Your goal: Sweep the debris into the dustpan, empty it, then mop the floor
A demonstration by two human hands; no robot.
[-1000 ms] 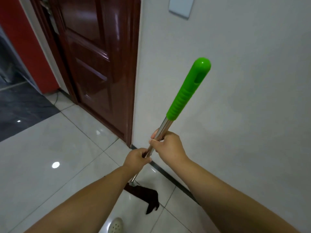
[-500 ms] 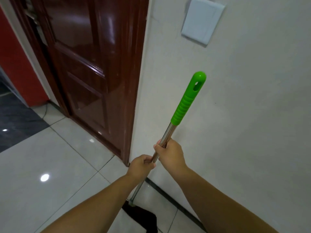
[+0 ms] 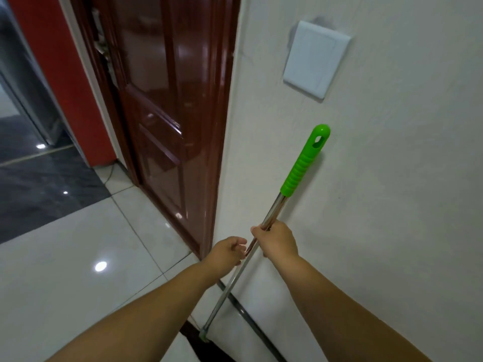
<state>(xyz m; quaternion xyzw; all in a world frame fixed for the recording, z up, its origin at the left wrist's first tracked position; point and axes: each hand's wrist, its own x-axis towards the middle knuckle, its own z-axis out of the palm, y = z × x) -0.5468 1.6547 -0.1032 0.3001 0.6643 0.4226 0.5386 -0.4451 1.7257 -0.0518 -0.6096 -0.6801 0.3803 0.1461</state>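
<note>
A mop with a steel pole [image 3: 273,214] and a green ribbed grip [image 3: 304,163] leans up toward the white wall. Its dark mop head [image 3: 206,347] lies on the floor at the bottom edge, mostly cut off. My right hand [image 3: 278,240] grips the pole below the green grip. My left hand [image 3: 227,253] sits just left of the pole and a little lower. Its fingers are loosely curled, with the fingertips at the pole but not wrapped round it. No dustpan or debris is in view.
A dark red wooden door [image 3: 167,121] stands left of the white wall [image 3: 392,178], which carries a white switch plate [image 3: 313,58]. A dark skirting strip [image 3: 243,313] runs along the wall's foot. White glossy tiles [image 3: 78,257] cover the floor, with dark flooring [image 3: 39,194] further left.
The view tilted upward and the mop's top swung right, closer to the wall. My left hand has loosened from its grip on the pole. My right hand keeps hold.
</note>
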